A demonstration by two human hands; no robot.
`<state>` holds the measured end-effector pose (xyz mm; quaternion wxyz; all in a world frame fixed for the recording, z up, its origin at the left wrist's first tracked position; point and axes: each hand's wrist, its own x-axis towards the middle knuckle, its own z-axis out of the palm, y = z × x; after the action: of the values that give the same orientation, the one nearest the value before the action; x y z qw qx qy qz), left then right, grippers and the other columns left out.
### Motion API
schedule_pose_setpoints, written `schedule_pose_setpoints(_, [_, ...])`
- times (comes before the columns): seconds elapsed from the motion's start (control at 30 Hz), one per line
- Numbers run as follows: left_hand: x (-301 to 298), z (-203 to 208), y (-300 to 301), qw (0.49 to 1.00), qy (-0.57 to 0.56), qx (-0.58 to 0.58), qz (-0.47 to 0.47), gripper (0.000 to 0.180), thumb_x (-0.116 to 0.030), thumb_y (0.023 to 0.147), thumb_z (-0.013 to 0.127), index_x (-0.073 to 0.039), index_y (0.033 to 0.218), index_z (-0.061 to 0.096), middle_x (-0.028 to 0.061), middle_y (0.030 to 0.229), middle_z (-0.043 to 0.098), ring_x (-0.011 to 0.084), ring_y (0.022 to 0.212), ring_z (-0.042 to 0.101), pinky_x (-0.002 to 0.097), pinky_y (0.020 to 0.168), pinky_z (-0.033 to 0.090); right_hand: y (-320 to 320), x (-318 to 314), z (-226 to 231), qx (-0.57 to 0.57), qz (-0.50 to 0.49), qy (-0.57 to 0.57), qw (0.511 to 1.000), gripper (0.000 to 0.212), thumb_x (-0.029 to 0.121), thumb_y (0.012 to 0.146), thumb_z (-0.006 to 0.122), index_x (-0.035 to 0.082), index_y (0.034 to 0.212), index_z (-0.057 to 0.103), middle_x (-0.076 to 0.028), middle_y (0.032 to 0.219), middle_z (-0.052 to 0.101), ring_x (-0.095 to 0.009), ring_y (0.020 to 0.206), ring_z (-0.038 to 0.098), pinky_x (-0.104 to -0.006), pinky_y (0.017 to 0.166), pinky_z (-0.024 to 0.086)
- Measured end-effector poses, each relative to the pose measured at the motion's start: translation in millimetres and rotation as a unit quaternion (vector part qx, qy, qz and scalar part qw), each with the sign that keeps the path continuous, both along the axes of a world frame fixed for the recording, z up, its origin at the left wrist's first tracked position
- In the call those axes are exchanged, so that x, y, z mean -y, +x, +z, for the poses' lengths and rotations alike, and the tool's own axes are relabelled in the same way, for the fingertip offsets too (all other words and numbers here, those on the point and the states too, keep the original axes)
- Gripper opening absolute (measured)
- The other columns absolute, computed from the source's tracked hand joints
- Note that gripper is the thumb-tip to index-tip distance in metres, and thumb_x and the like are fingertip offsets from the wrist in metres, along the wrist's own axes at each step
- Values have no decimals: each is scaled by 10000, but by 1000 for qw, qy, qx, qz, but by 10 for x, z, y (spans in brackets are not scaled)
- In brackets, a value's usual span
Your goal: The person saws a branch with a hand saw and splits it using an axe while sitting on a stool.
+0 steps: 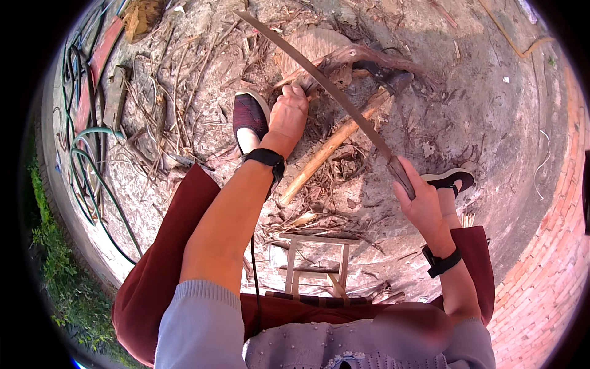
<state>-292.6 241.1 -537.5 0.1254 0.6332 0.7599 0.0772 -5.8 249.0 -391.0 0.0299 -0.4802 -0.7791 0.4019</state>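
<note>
My right hand is closed round the handle of a long, slightly curved knife. Its brown blade slants up and to the left, passing above the branch. With its fingers wrapped round the near end, my left hand grips a crooked branch, which lies across a round wooden block and stretches to the right. Whether the blade touches the branch cannot be made out. An axe with a pale wooden handle rests on the ground below the blade, its dark head near the branch.
Sticks and wood scraps litter the ground at left. Beyond them lie green hose coils and a reddish board. A small wooden frame stands near my lap. My shoes flank the work area; brick paving lies right.
</note>
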Motion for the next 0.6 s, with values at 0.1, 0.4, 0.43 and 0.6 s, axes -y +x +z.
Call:
schedule_pose_setpoints(0.1, [-8,57,47,999,-30,0,12,297,-228,868,473,57,938,426,246,864,509,347,672,587,382,548,492,-457,-325,-221,-32,8,3,999,458,274,823,558,94,1223,422,-192,752,604,-366,683,585,-388,562,476])
schedule_pose_setpoints(0.4, [18,184,135,996,-16,-82,-34,285,-251,869,468,32,855,440,183,758,543,287,587,603,330,474,492,299,23,416,16,26,12,999,498,288,813,565,107,1248,406,-188,796,600,-359,644,578,-406,561,461])
schedule_pose_setpoints(0.43, [45,125,46,996,2,-80,-44,277,-244,867,469,29,839,440,179,744,547,284,599,608,330,480,495,514,133,423,2,34,30,999,512,254,801,588,120,1259,401,-182,811,601,-351,646,583,-394,551,466])
schedule_pose_setpoints(0.6, [-25,124,51,995,-29,-87,-45,254,-219,863,473,33,855,449,194,751,548,294,610,610,336,506,499,521,117,278,43,36,4,998,535,206,780,614,142,1265,397,-177,816,604,-332,655,594,-369,537,477])
